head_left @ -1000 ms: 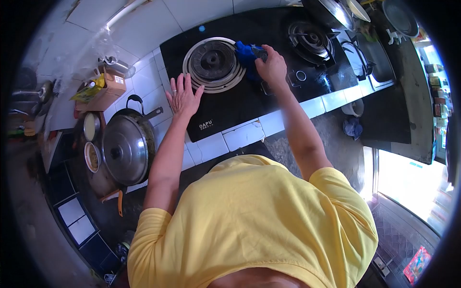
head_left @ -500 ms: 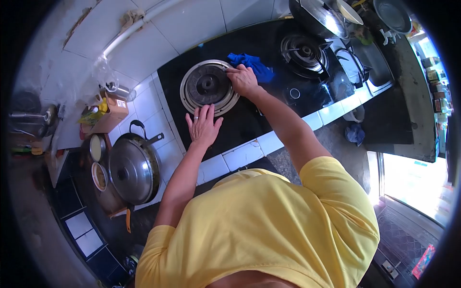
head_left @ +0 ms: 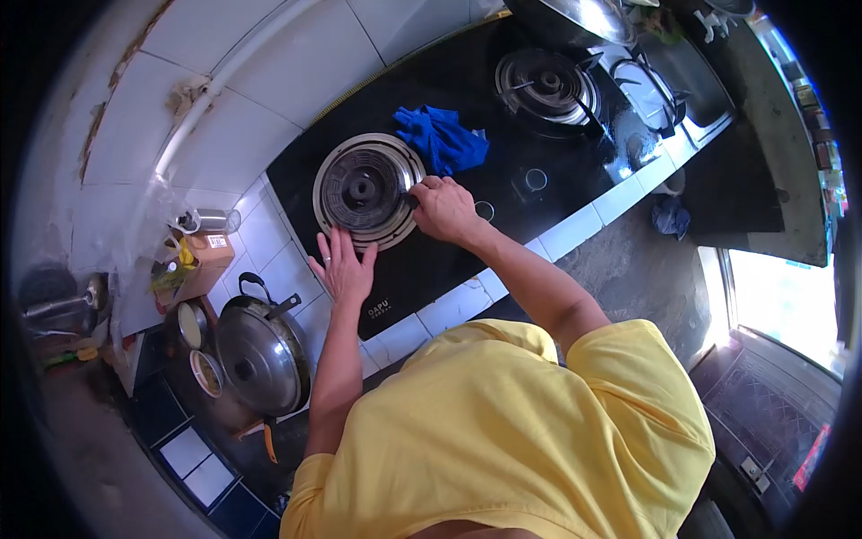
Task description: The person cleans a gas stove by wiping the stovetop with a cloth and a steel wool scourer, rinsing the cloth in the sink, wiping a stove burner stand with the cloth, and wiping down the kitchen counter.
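On the black glass hob, the left gas burner [head_left: 362, 188] shows a dark ringed centre inside a wide metal ring. My left hand [head_left: 347, 271] is open, its spread fingertips touching the near edge of that ring. My right hand [head_left: 444, 208] is closed at the ring's right side. Its fingers pinch something small and dark, mostly hidden, whose kind I cannot make out. Just behind my right hand, a crumpled blue cloth [head_left: 442, 139] lies beside the burner, apart from both hands.
A second burner [head_left: 549, 83] with its pan support is at the right, near a lidded wok [head_left: 579, 18] and a sink [head_left: 696, 85]. To the left stand a large lidded pan [head_left: 260, 357], two bowls and a cardboard box [head_left: 208, 260]. White tiles [head_left: 467, 305] edge the hob's front.
My right hand has moved from the ring's far right side toward its near right side. My left hand stays at the near edge. The whole view has shifted and turned slightly.
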The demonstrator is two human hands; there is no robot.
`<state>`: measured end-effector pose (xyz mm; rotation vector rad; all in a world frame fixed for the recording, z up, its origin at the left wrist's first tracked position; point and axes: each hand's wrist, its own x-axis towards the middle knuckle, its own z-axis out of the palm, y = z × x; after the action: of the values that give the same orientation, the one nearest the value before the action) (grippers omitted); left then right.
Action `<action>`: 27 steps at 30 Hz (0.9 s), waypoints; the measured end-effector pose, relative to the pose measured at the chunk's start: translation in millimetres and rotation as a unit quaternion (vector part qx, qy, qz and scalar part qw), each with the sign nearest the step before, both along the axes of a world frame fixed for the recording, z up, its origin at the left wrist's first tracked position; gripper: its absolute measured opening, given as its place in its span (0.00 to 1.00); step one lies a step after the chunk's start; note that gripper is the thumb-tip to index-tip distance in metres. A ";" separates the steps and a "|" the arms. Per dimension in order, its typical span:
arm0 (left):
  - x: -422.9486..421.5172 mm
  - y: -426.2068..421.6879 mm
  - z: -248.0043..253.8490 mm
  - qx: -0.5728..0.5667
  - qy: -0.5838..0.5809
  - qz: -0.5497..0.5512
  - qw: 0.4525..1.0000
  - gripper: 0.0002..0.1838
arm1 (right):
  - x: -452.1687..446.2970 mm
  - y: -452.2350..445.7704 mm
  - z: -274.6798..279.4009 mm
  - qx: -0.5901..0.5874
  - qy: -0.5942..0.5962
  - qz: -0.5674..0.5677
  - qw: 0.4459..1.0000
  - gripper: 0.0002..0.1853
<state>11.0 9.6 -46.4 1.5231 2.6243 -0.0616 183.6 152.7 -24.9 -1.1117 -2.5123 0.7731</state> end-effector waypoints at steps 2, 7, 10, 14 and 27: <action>-9.1 10.5 4.1 0.007 -0.021 0.026 0.999 0.37 | 4.4 -7.1 1.1 -0.003 0.008 -0.028 1.000 0.15; -34.6 22.4 1.5 0.006 -0.054 0.032 0.998 0.44 | -0.2 11.8 -7.5 -0.020 0.002 -0.078 0.997 0.14; -40.0 23.8 -3.6 0.001 -0.080 0.043 0.996 0.48 | -6.6 29.8 3.7 -0.007 0.123 -0.134 0.983 0.08; -41.2 27.4 -4.7 -0.009 -0.097 0.050 0.994 0.49 | -31.2 40.4 -29.6 -0.002 0.068 -0.009 0.998 0.08; 15.8 17.8 47.4 0.334 -0.129 0.049 0.932 0.36 | -29.2 34.2 31.5 -0.034 0.250 -0.060 0.966 0.13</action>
<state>26.8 27.4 1.0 1.4040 2.6146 1.0625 154.5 187.0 6.6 -0.9351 -1.9934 0.9692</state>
